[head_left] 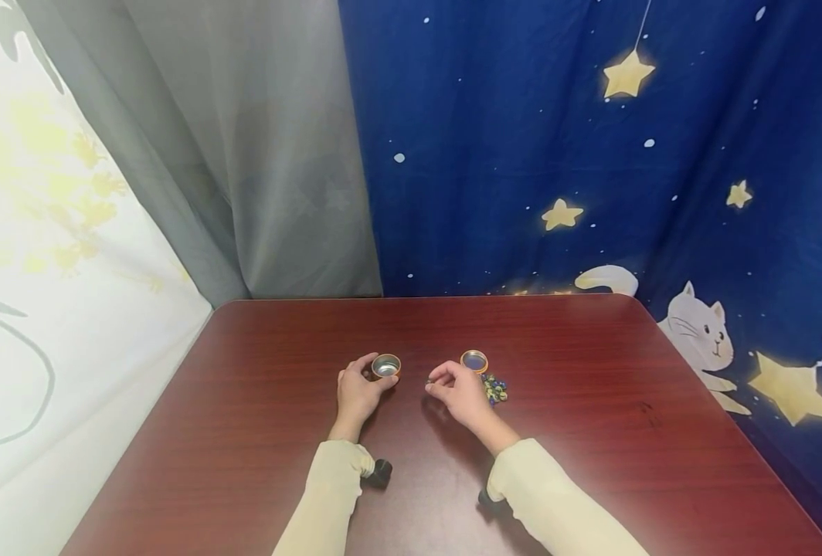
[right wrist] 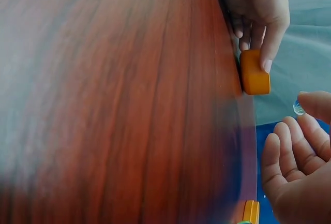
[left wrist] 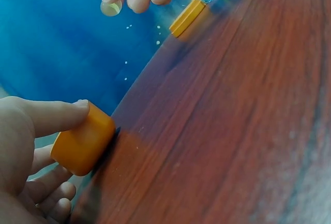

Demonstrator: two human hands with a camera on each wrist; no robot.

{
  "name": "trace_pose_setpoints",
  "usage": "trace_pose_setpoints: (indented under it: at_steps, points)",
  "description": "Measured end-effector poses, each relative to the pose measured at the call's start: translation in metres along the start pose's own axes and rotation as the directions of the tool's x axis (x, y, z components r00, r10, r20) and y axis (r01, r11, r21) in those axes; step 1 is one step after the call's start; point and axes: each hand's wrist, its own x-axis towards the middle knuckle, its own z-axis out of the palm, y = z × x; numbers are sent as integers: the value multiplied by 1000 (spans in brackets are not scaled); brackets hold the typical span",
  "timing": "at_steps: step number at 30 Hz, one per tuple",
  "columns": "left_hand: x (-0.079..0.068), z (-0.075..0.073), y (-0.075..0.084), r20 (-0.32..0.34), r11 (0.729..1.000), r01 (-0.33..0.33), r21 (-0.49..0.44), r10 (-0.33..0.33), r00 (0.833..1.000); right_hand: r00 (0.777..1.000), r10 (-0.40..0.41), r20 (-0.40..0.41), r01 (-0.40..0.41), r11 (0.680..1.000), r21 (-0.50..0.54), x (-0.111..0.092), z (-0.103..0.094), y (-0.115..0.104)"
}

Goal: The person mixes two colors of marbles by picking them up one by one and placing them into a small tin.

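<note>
With your left hand you grip the round orange tin, its mouth facing up, thumb and fingers at its sides. Your right hand pinches one clear marble, and the tin stands from it between nine and ten o'clock, apart. From this same hand, the lid is at one o'clock and the pile of marbles at three o'clock.

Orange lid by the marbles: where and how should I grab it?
Probably pinch the orange lid by its raised rim at the far edge, coming from above: it lies low and open side up, while the marbles crowd its near right side.
</note>
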Motion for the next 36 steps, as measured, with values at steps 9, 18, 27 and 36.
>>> trace_pose_setpoints:
  at_steps: [9,18,27,36]
  points:
    - [1,-2,1,7,1000,11,-1,-11,1000,1000,6,19,-6,1000,6,6,8,-2]
    - [-1,-3,0,7,1000,2,10,-2,1000,999,25,41,-23,999,-42,11,16,-2]
    - [1,1,-1,7,999,4,49,-4,1000,998,40,51,-40,999,-11,13,22,1]
    - [1,3,2,-2,995,0,101,0,1000,997,55,49,-55,998,-10,16,29,0]
